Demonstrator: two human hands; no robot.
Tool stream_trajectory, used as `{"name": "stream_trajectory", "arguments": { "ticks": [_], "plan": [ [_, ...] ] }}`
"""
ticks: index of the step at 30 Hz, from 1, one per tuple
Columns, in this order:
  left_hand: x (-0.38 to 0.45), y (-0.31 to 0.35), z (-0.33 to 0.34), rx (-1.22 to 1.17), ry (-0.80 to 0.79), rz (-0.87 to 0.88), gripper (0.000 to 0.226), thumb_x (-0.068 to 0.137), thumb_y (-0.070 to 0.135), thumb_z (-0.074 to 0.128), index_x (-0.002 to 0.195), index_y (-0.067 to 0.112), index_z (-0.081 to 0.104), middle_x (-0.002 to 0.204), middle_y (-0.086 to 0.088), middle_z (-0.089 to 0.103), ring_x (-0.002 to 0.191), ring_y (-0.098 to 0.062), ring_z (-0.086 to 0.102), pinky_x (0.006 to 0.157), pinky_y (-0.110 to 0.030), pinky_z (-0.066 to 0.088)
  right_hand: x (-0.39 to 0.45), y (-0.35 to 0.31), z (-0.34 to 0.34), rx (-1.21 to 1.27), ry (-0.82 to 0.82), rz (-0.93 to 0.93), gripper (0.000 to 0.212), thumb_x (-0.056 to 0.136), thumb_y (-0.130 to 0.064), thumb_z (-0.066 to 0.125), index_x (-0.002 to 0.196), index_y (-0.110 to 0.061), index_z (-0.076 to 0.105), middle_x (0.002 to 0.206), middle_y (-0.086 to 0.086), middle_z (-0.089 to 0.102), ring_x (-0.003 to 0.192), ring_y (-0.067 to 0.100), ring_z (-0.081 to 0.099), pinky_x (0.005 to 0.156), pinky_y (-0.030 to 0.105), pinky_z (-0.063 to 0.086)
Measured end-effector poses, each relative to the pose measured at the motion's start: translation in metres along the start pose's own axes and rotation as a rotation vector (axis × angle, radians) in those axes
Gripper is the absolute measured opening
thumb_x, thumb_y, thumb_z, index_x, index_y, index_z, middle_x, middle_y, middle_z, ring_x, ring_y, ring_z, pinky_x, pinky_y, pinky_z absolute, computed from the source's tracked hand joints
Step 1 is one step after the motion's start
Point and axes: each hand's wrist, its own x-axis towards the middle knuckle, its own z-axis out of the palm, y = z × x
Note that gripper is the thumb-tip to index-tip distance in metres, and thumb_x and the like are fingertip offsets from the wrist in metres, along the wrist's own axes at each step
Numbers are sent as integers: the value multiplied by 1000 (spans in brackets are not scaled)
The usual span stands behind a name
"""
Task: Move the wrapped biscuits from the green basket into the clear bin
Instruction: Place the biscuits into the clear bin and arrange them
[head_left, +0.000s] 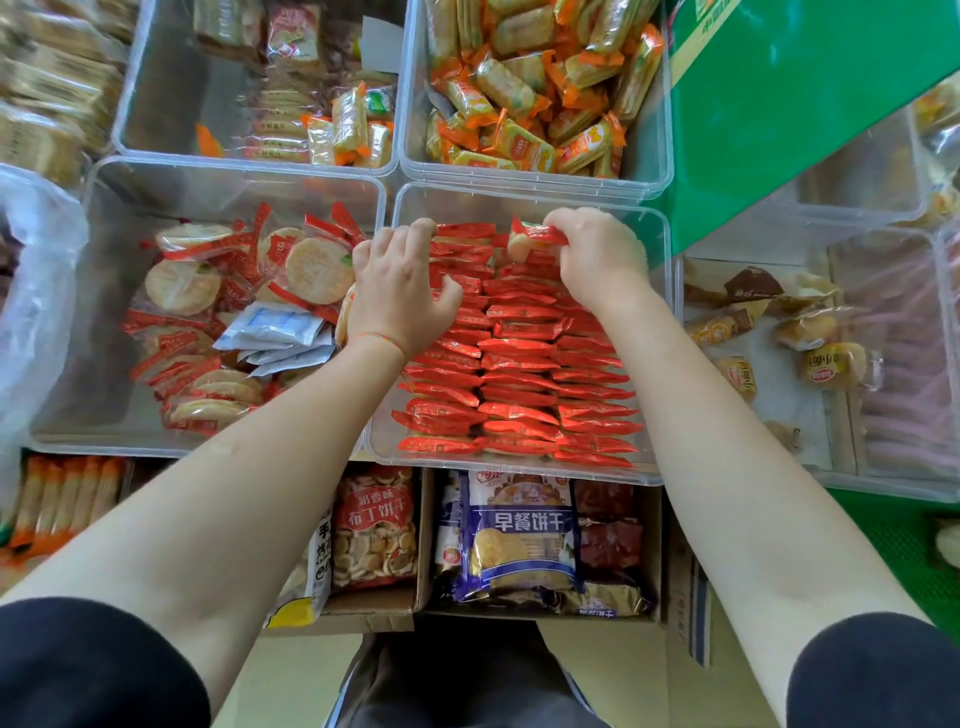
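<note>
The supporting surface itself is hidden beneath closely packed containers. A clear bin (660, 332) at the centre of the frame is flanked by another clear bin (98, 291) at its left, and two more (140, 93) (657, 156) are set along the upper edge. Further clear containers (883, 467) are seen at the right. Along the lower centre, open cardboard boxes (423, 519) holding biscuit bags are placed just below the bins. A green basket (898, 551) shows at the lower right edge.

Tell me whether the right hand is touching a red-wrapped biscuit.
Touching. The head view shows the right hand pinching one red-wrapped biscuit by its wrapper, above the far end of the packed rows in the clear bin.
</note>
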Motion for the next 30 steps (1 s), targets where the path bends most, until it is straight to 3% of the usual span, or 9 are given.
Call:
{"name": "stream_trajectory", "arguments": {
  "ticks": [8, 13, 16, 20, 23, 27, 30],
  "plan": [
    [-1, -1, 0, 10, -3, 7, 48, 83, 37, 48, 124, 12, 47, 109, -6, 58, 108, -27, 48, 102, -43, 30, 12, -17, 18, -139, -155, -72, 37, 92, -2, 47, 121, -19, 64, 117, 10, 64, 108, 34, 59, 84, 42, 50],
    [0, 0, 0, 27, -12, 8, 49, 83, 41, 47, 124, 14, 47, 111, -4, 58, 109, -26, 48, 102, -42, 30, 22, -35, 10, -349, -145, -162, 23, 96, -20, 57, 116, -13, 64, 120, 11, 57, 118, 32, 48, 95, 45, 39],
    [0, 0, -1, 18, -5, 10, 49, 83, 41, 47, 124, 13, 48, 111, -5, 58, 109, -27, 48, 101, -42, 30, 13, -42, 15, -258, -38, -228, 19, 93, -6, 53, 109, -11, 61, 110, 10, 60, 109, 31, 52, 85, 41, 42],
    [0, 0, -1, 18, -9, 11, 49, 83, 41, 47, 124, 13, 48, 112, -5, 58, 110, -27, 47, 102, -42, 30, 11, -30, 16, -190, -7, -100, 22, 89, 6, 45, 103, -5, 59, 102, 14, 58, 99, 34, 55, 68, 39, 42],
    [-1, 0, -1, 16, -5, 11, 48, 83, 40, 48, 122, 13, 49, 110, -5, 58, 109, -27, 48, 101, -42, 30, 13, -27, 20, -156, -19, -61, 22, 90, 5, 43, 102, -4, 59, 100, 18, 57, 98, 38, 56, 69, 39, 42],
    [-1, 0, -1, -4, 10, 6, 46, 81, 38, 48, 119, 12, 51, 110, -5, 59, 109, -28, 48, 102, -42, 30, 2, -54, 34, -180, -127, -204, 22, 89, 8, 45, 102, 0, 61, 104, 18, 55, 101, 37, 54, 74, 43, 47],
    [-1, 0, -1, -2, 6, 11, 45, 82, 38, 48, 119, 12, 51, 109, -6, 58, 108, -28, 48, 101, -42, 30, 6, -42, 35, -179, -117, -145, 22, 87, 10, 45, 98, 2, 62, 99, 19, 54, 97, 38, 56, 71, 41, 45]
  ]
}}
